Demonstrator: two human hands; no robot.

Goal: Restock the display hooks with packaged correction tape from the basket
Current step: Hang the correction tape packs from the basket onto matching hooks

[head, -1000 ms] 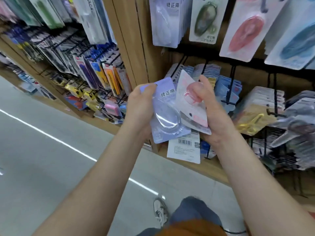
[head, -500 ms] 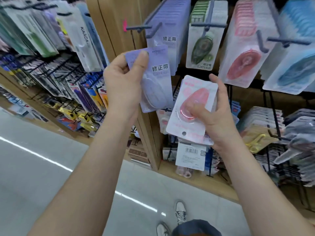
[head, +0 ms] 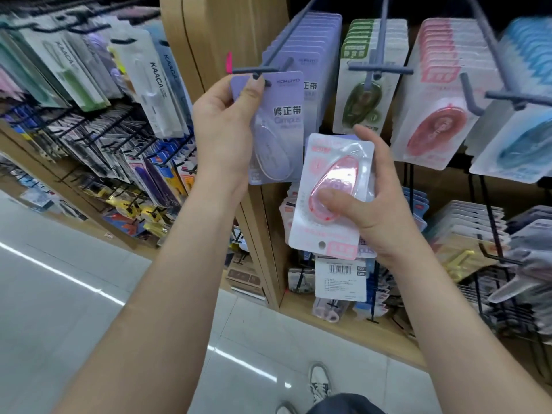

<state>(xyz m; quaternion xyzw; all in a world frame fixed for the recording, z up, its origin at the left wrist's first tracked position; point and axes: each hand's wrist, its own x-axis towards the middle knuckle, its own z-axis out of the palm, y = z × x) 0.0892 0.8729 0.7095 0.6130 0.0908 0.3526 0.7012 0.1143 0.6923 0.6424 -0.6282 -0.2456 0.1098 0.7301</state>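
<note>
My left hand (head: pixel 222 131) pinches a purple correction tape pack (head: pixel 279 124) by its top corner, holding it up at the tip of the grey display hook (head: pixel 268 65). Behind it, a row of matching purple packs (head: pixel 316 43) hangs on that hook. My right hand (head: pixel 370 204) grips a pink correction tape pack (head: pixel 331 186) upside down, thumb on its blister, with more packs stacked behind it. Hooks to the right carry green packs (head: pixel 366 94), pink packs (head: pixel 433 115) and blue packs (head: pixel 519 135). No basket is in view.
A wooden upright (head: pixel 221 34) divides this bay from a rack of pens and stationery (head: pixel 98 115) on the left. Lower hooks hold more packaged goods (head: pixel 466 234). Grey tiled floor (head: pixel 59 294) and my shoes (head: pixel 319 380) lie below.
Both hands have risen from waist height toward the hooks. The left hand has lifted the purple pack up to the hook tip; the right hand has followed with the pink pack.
</note>
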